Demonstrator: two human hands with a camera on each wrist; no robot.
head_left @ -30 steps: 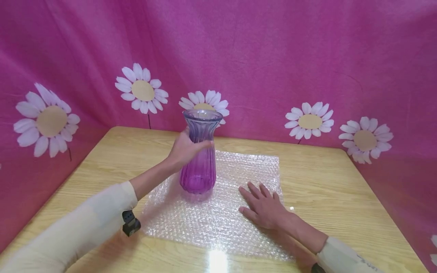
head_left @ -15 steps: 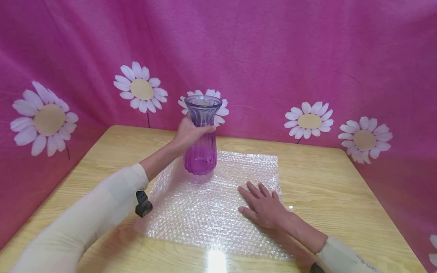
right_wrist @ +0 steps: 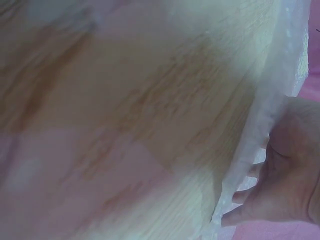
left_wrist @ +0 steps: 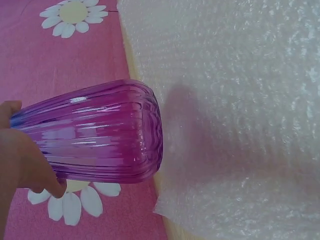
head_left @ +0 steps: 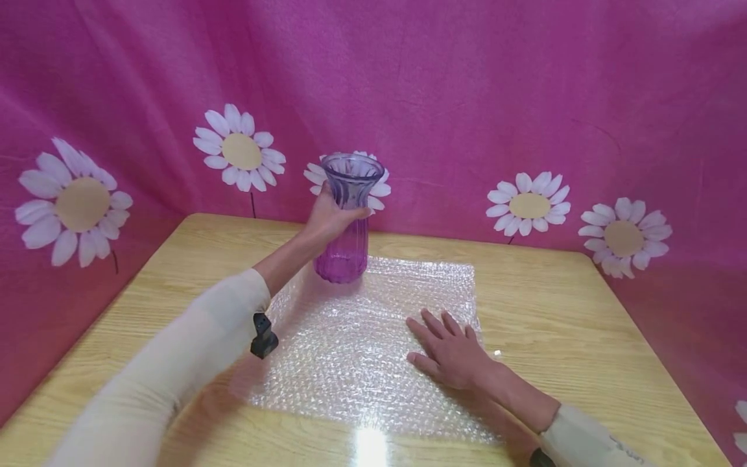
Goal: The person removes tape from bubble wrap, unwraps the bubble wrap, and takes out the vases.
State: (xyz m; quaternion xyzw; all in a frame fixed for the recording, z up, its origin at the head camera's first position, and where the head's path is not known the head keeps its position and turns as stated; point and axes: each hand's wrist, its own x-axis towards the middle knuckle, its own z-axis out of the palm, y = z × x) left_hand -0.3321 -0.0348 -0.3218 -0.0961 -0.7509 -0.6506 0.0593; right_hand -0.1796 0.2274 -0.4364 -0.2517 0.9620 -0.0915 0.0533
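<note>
My left hand [head_left: 331,217] grips a ribbed glass vase [head_left: 343,254] round its narrow neck, thumb across the front. The vase is bluish at its flared rim and purple toward the base, and stands nearly upright over the far part of a bubble wrap sheet [head_left: 362,350]. In the left wrist view the base of the vase [left_wrist: 105,135] overlaps the sheet's edge, with a shadow on the wrap [left_wrist: 240,100]. My right hand [head_left: 452,353] lies with spread fingers on the sheet's right side. The right wrist view shows that hand [right_wrist: 292,175] along the wrap's edge.
A wooden table [head_left: 560,337] lies under the wrap. Behind and at the sides hangs a magenta cloth [head_left: 432,97] printed with white daisies. A small white bit [head_left: 497,353] lies right of the sheet. A black wrist camera [head_left: 264,336] is below my left sleeve.
My left hand has carried the vase up and away toward the far edge of the wrap, its rim now higher in the head view. The right hand has stayed in place.
</note>
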